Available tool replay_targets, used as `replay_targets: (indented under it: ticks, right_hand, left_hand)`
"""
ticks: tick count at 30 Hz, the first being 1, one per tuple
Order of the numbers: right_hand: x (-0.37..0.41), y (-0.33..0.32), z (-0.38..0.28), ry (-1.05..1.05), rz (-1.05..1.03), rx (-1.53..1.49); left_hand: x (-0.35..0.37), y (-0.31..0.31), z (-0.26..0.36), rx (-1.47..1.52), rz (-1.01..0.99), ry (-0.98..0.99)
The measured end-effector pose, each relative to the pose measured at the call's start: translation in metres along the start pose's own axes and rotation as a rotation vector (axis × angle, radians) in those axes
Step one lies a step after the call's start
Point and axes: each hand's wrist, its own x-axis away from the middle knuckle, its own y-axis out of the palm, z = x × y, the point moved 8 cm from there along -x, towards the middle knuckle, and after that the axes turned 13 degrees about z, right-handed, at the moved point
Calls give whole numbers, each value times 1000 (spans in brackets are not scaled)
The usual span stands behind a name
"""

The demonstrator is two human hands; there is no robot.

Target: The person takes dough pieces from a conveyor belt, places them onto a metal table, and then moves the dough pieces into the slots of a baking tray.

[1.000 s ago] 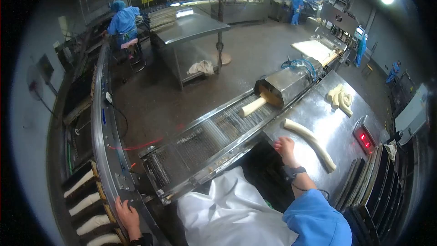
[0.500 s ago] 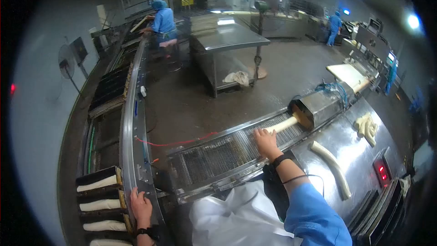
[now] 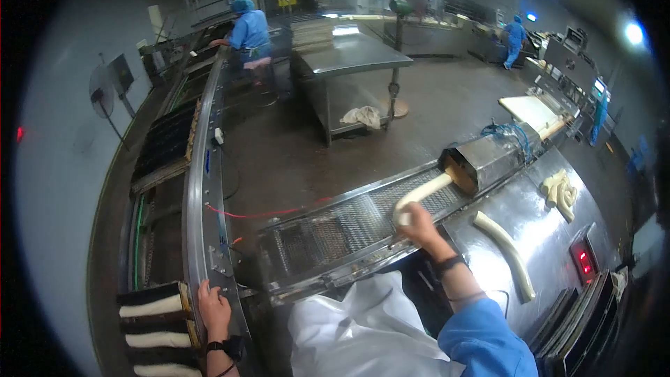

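Note:
My right hand (image 3: 420, 227) is closed on the near end of a thick, pale dough rope (image 3: 426, 192). The rope's far end sits in the mouth of a metal housing (image 3: 488, 164), and its near part bends over the wire mesh conveyor (image 3: 335, 232). On the left, my left hand (image 3: 215, 313) rests with fingers apart on the metal rail (image 3: 197, 195). Beside that hand, dark trays (image 3: 150, 295) hold long dough pieces (image 3: 157, 306) on the side line.
A loose dough strip (image 3: 508, 251) and a pile of dough pieces (image 3: 560, 194) lie on the steel table (image 3: 481, 265), near a red-lit display (image 3: 585, 262). Stacked dark trays (image 3: 579, 328) stand at lower right. A co-worker (image 3: 249, 35) stands along the left line.
My right hand has gone from lying over the dough rope to gripping its end, which is now bent and raised. The dough trays beside my left hand have shifted toward me.

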Motion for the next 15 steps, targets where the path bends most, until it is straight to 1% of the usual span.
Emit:
replay_targets:
  ticks: [1, 2, 3, 4, 5, 6, 7, 8, 9, 10, 12, 13, 14, 15]
  right_hand:
    - [15, -44, 5, 210, 50, -33]
    - [35, -73, 31, 378, 128, -262]
    - [57, -106, 72, 373, 213, -227]
    - [86, -139, 88, 597, 304, -396]
    - [118, -172, 128, 703, 474, -374]
    - [155, -200, 163, 831, 573, -400]
    - [190, -228, 179, 950, 663, -373]
    - [237, -251, 230, 962, 755, -218]
    - [257, -275, 217, 875, 782, 95]
    - [269, -286, 205, 885, 793, 103]
    - [247, -294, 124, 630, 469, 997]
    - [242, -287, 110, 665, 247, 1032]
    - [244, -283, 113, 678, 248, 1036]
    - [240, -275, 114, 574, 277, 1048]
  left_hand:
    - [1, 1, -2, 4, -2, -6]
    - [2, 2, -1, 12, -12, 12]
    - [3, 2, -2, 5, -12, 10]
    - [2, 3, -3, -1, -10, 7]
    - [1, 1, -1, -5, -11, 33]
    - [1, 1, 1, 5, -19, 47]
    - [2, 1, 0, -2, -21, 33]
    - [6, 1, -6, -9, -23, 18]
    - [6, 3, -8, -4, -51, 0]
    - [8, 5, -9, 3, -59, 13]
    - [11, 6, -15, -27, -46, -14]
    - [10, 2, -10, -21, -65, -27]
    - [11, 5, -11, -18, -71, -16]
    - [13, 7, -16, -18, -58, -16]
